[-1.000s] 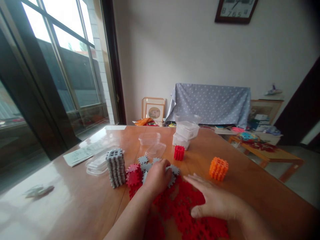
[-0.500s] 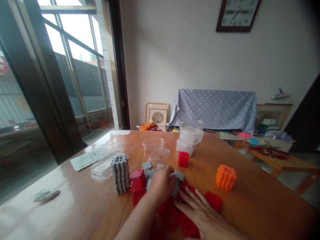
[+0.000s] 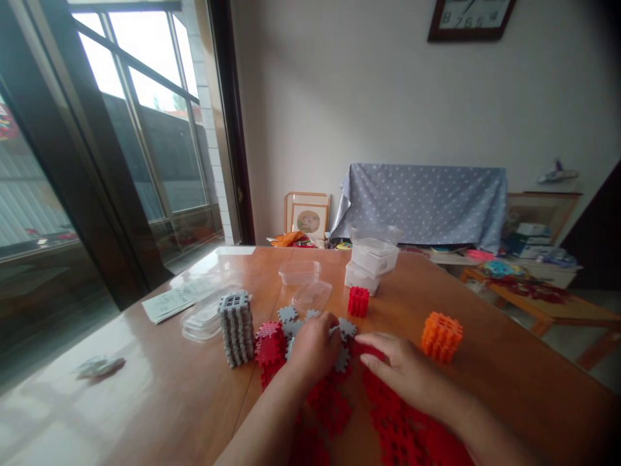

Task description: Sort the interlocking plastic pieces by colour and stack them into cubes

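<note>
My left hand [image 3: 316,346] is closed over a cluster of grey toothed plastic tiles [image 3: 348,329], with a grey edge showing between thumb and fingers. My right hand [image 3: 402,366] hovers low over loose red toothed tiles [image 3: 395,421], fingers apart and slightly bent, with nothing visibly gripped. More red tiles [image 3: 332,408] lie between my forearms, partly hidden by them. Left of my left hand rises a tall stack of grey tiles [image 3: 236,330], and beside it is a shorter red stack [image 3: 270,344].
A small red stack [image 3: 358,301] and an orange stack [image 3: 441,338] stand farther off. Clear plastic tubs [image 3: 299,273], lids [image 3: 312,296] and stacked white boxes [image 3: 371,259] sit toward the back. Paper sheets [image 3: 172,301] and a small bag [image 3: 99,367] lie left on the wooden table [image 3: 179,401].
My right hand has lifted from lying flat on the red tiles, its fingers now bending inward. Red tiles beneath it have shifted rightward. My left hand stays over the grey tiles.
</note>
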A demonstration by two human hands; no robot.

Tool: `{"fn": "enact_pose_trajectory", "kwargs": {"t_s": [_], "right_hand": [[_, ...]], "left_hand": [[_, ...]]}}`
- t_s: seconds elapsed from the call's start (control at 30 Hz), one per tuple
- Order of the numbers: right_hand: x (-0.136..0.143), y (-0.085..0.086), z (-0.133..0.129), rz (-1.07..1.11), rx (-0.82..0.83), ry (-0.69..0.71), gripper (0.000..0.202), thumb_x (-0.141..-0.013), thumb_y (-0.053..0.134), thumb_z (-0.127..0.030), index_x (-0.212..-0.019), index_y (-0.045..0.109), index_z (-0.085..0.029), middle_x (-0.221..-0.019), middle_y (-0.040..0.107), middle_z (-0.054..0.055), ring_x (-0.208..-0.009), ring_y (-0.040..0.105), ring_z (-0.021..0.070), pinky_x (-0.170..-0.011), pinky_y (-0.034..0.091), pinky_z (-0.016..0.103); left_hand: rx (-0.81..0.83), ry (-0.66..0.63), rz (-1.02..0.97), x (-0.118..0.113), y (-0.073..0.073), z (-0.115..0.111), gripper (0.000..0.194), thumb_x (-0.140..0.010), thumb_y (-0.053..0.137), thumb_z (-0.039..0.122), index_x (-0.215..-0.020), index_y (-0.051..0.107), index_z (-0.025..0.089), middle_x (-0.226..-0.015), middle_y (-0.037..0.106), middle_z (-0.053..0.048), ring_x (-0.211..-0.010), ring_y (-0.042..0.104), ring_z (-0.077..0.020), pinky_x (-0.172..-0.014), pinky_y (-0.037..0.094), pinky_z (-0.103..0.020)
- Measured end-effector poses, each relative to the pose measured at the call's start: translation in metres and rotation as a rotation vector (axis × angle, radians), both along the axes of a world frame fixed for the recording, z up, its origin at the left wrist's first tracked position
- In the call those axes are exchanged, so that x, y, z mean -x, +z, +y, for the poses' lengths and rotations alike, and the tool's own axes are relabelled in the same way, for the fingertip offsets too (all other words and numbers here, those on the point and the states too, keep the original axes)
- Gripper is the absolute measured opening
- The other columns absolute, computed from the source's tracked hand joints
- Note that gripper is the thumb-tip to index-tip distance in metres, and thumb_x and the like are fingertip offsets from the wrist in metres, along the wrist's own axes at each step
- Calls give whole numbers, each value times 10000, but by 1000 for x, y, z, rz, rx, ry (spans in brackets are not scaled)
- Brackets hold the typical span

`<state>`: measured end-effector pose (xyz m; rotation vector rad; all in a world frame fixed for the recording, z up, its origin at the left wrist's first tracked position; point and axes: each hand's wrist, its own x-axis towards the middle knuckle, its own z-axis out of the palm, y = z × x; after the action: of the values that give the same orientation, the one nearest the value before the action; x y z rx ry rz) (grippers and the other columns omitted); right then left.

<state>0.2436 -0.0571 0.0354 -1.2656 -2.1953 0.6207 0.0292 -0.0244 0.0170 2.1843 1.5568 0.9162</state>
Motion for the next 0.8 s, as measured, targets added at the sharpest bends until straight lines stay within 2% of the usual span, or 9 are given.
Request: {"fn": "enact_pose_trajectory", "kwargs": {"t_s": [0.1, 0.2, 0.33, 0.5, 0.67, 0.8], "right_hand": [[-7, 10, 21, 10, 20, -48, 396, -923, 562, -375, -1285, 657, -244, -1267, 701, 83, -1137, 659, 252, -1007, 502, 386], [-11, 11, 34, -101, 35, -66, 431, -869, 630, -423, -1261, 667, -248, -1237, 705, 88, -1103, 659, 269, -977, 494, 383], [-4, -6, 36, -252, 26, -50, 520, -820, 681, -439, -1309, 622, -276, -1268, 684, 89, -1174, 607, 292, -995, 449, 386], [15, -28, 29, -333, -35, -131, 594, -827, 634, -337, -1405, 522, -261, -1253, 685, 110, -1151, 603, 309, -934, 451, 392], [25, -31, 30, -333, -84, -149, 560, -832, 556, -225, -1390, 524, -240, -1211, 700, 104, -1121, 614, 294, -929, 449, 385], [25, -32, 32, -319, -99, -153, 486, -805, 570, -202, -1290, 588, -231, -1189, 699, 100, -1144, 595, 288, -956, 433, 374]], "left_hand": [[13, 6, 9, 2, 1, 0, 206, -851, 496, 191, -994, 641, 220, -1019, 706, -65, -960, 631, -214, -807, 454, -282], [21, 13, 17, 3, 2, -1, 244, -822, 493, 160, -1009, 639, 219, -1032, 702, -63, -977, 623, -215, -832, 454, -285], [32, -34, 59, 2, 3, -4, 263, -812, 520, 183, -1042, 641, 224, -1077, 682, -66, -1031, 595, -226, -886, 449, -297], [48, -67, 151, -1, -2, -5, 364, -798, 605, 296, -1157, 638, 244, -1162, 639, -90, -1102, 555, -281, -929, 443, -361], [70, -56, 210, -2, -4, -4, 322, -806, 589, 290, -1119, 653, 259, -1117, 644, -86, -1075, 563, -294, -916, 434, -397], [77, -29, 232, -2, -2, -5, 271, -810, 584, 281, -1070, 658, 260, -1111, 642, -82, -1075, 562, -291, -911, 425, -397]]}}
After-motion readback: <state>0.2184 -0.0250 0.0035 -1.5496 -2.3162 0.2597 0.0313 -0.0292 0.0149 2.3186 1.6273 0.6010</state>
